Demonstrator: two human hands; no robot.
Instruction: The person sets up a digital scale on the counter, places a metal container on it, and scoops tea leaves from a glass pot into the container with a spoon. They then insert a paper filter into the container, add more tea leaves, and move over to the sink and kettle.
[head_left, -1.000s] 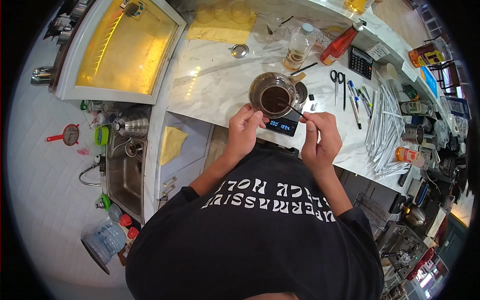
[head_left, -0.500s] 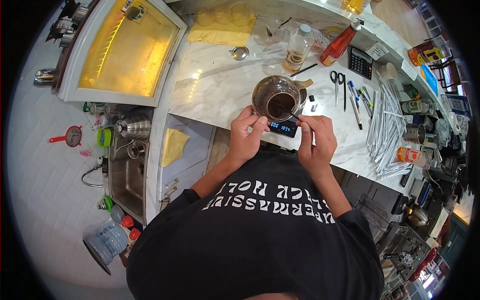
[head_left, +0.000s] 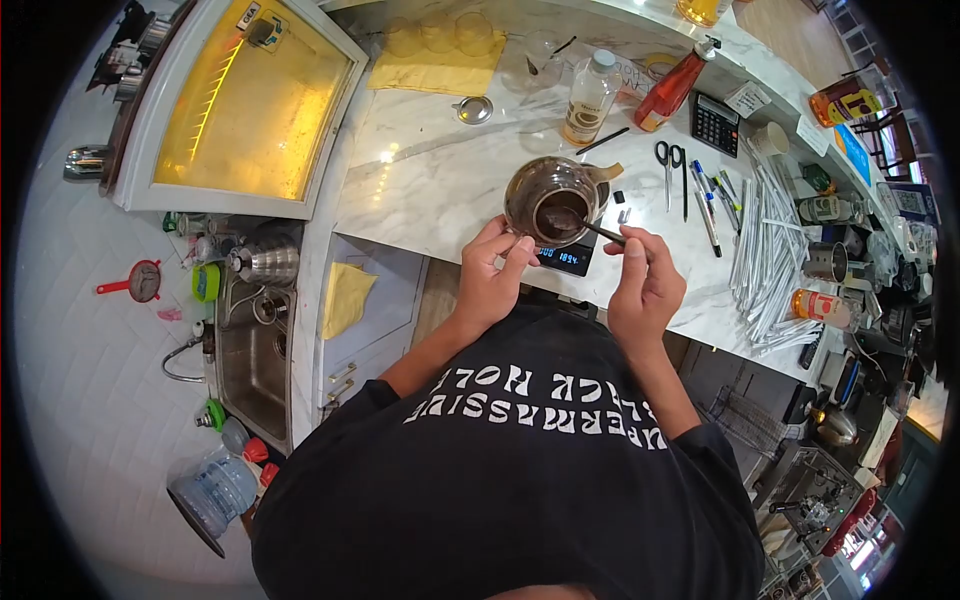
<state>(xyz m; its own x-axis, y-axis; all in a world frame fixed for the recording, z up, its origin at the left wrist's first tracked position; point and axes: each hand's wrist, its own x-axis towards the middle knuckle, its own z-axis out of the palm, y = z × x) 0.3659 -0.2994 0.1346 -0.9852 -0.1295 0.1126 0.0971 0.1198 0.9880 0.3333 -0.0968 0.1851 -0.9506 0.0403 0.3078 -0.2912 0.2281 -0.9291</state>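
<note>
My left hand (head_left: 494,268) grips the near rim of a glass teapot (head_left: 524,190), with thumb and fingers pinched on it. The teapot tilts so its round mouth faces me, and dark brown matter shows inside. My right hand (head_left: 645,280) is closed around the dark handle of a spoon (head_left: 604,234), whose other end reaches into the mouth. Just beneath the teapot is a black digital scale (head_left: 566,259) with lit blue digits; whether the teapot rests on it I cannot tell. A small metal lid (head_left: 474,109) lies farther back on the counter.
On the marble counter (head_left: 420,160) are a clear bottle (head_left: 590,100), a red spray bottle (head_left: 672,92), a calculator (head_left: 716,125), scissors (head_left: 669,170), several pens (head_left: 706,205) and a heap of white wrapped straws (head_left: 770,265). A sink (head_left: 258,360) lies at left.
My right hand has shifted slightly right and back, drawing the spoon so more of its handle shows outside the mouth. My left hand stays on the teapot.
</note>
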